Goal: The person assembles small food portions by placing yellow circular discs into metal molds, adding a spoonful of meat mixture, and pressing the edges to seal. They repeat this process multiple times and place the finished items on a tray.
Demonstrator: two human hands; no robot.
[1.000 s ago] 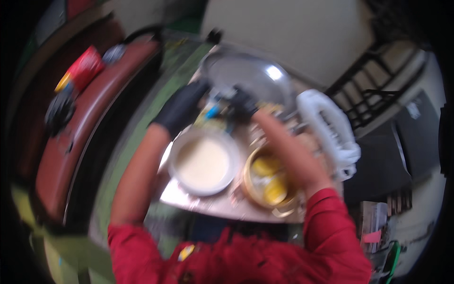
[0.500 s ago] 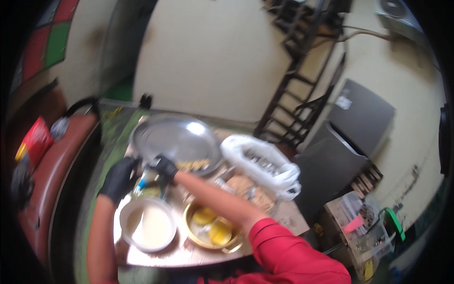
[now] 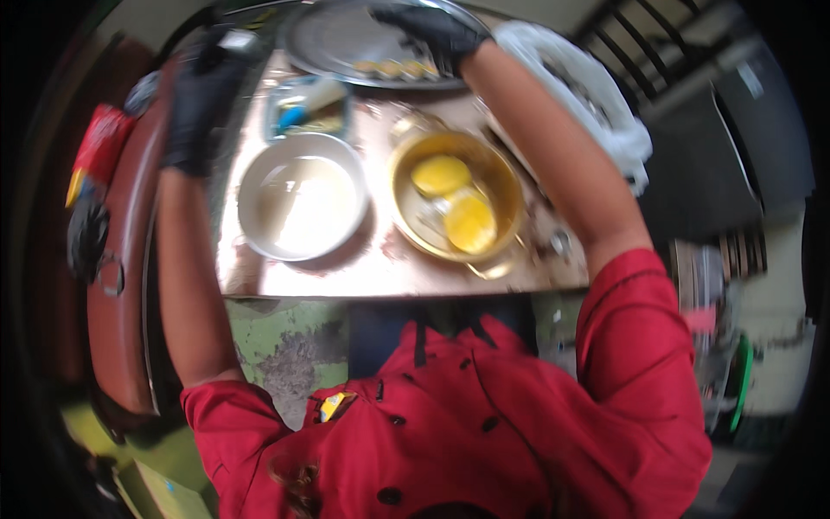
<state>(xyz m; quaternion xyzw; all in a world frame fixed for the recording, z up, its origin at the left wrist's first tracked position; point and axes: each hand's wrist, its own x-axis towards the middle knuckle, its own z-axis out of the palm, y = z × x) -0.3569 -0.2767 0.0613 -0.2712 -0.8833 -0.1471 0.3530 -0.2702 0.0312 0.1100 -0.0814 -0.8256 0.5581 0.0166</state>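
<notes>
My left hand [image 3: 206, 99], in a black glove, is raised past the table's left edge. Motion smears it, but its fingers seem closed around a small pale thing [image 3: 239, 40] that I cannot make out. My right hand [image 3: 435, 33], also gloved in black, reaches over a round metal tray [image 3: 324, 52] with its fingers stretched out and nothing seen in them. Several small pale yellow pieces [image 3: 393, 69] lie in a row along the tray's near side. Between my arms, a blue-and-white utensil [image 3: 303, 108] rests across a small rectangular container [image 3: 275, 97].
A white bowl [image 3: 251, 203] of pale liquid stands at the table's near left. Beside it is a golden pot [image 3: 406, 216] with two yellow rounded things inside. A white plastic bag [image 3: 635, 143] sits at the right, and a brown padded seat [image 3: 125, 285] runs along the left.
My hands have moved apart from beside the small container, the left one outward and the right one over the tray. The view has turned, showing more of my shirt and the floor.
</notes>
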